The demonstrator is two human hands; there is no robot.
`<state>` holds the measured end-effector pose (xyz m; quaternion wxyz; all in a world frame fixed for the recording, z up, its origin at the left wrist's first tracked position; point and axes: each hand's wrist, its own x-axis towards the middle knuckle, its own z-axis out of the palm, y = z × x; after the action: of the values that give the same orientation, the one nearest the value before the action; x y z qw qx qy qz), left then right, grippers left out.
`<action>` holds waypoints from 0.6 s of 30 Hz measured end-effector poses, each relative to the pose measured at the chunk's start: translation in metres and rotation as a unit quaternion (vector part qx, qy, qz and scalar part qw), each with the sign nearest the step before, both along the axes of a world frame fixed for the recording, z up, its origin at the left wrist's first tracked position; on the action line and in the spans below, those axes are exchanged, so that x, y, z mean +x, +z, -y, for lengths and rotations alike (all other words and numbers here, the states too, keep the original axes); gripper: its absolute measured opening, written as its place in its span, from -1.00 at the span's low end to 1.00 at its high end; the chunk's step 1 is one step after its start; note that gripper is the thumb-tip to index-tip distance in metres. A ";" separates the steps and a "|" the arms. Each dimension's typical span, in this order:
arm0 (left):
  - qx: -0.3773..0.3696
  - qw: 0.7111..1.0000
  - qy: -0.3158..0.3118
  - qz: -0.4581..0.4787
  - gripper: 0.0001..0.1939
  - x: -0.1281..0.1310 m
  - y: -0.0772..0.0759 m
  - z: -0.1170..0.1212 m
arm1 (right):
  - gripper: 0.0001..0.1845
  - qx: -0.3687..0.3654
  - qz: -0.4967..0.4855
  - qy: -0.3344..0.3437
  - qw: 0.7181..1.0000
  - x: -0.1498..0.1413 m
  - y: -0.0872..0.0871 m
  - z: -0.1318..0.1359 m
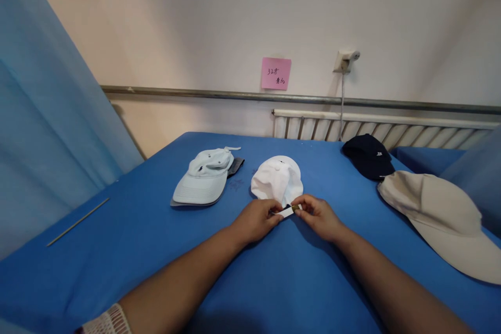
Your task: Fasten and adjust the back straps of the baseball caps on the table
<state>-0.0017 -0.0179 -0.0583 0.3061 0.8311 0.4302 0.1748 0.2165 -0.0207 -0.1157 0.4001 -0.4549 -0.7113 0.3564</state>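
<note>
A white baseball cap (pixel 274 180) lies on the blue-covered table, its brim pointing to the wall and its back toward me. Its white back strap (pixel 287 213) stretches between my hands, with a small brass-coloured buckle (pixel 295 209) near the right end. My left hand (pixel 256 222) pinches the left part of the strap between thumb and fingers. The strap's right end by the buckle is pinched in my right hand (pixel 319 216). My fingers partly cover the strap, so I cannot tell whether it is fastened.
A pale blue cap (pixel 203 172) rests on a grey one (pixel 235 167) to the left. Rightward are a navy cap (pixel 368 156) and a large beige cap (pixel 446 209). A thin stick (pixel 78 222) lies far left beside the blue curtain (pixel 50 99). A radiator (pixel 313 126) stands behind.
</note>
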 end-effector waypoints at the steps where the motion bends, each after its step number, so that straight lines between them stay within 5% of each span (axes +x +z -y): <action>1: 0.007 1.000 -0.004 -0.011 -0.77 -0.001 0.001 0.000 | -0.82 -0.018 -0.031 -0.001 0.999 0.001 -0.002 -0.002; 18: 0.031 0.999 0.012 -0.041 -0.83 0.003 -0.007 -0.001 | -0.69 -0.118 -0.164 0.013 0.979 -0.001 -0.002 -0.004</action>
<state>0.0015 -0.0173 -0.0648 0.2597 0.8417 0.4465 0.1574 0.2156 -0.0170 -0.1173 0.4499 -0.4250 -0.5949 0.5128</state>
